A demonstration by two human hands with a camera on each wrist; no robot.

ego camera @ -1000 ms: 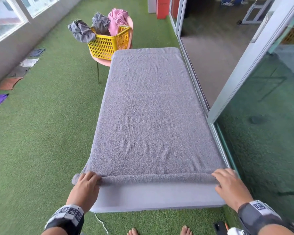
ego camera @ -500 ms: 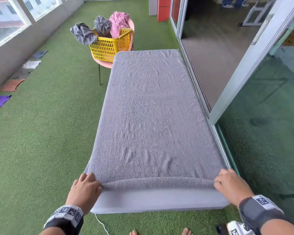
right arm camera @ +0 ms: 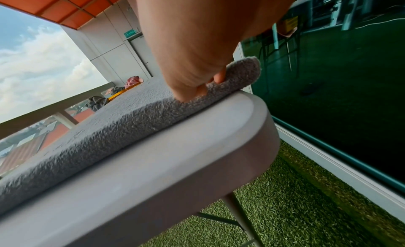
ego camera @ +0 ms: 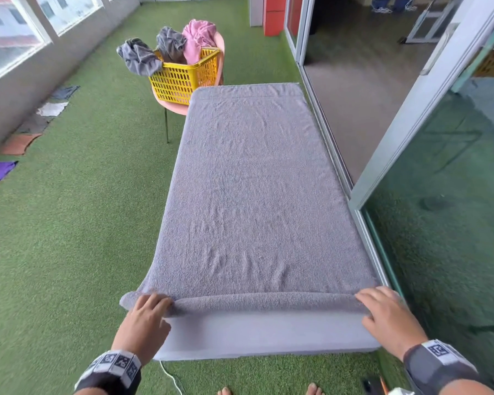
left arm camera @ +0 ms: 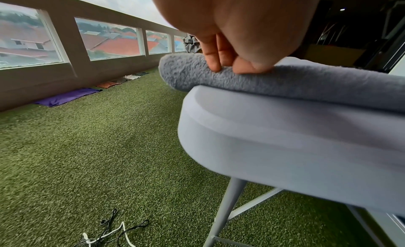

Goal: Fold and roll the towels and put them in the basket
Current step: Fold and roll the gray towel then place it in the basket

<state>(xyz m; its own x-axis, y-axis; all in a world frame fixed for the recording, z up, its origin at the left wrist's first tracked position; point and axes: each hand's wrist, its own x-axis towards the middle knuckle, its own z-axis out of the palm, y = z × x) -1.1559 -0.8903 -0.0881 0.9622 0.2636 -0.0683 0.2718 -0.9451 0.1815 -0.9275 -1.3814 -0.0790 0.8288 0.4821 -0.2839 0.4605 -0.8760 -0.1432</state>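
Two bare hands are seen, the left hand [ego camera: 143, 323] and the right hand [ego camera: 388, 320], with no gloves or rings worn. Behind the fingers, each wrist is wrapped in a dark band [ego camera: 437, 369] topped by a white strip [ego camera: 117, 362] printed with square black-and-white coded markers. On the right wrist, a small white device [ego camera: 399, 391] is partly shown past the band. Bare toes [ego camera: 225, 390] are glimpsed at the lower edge.
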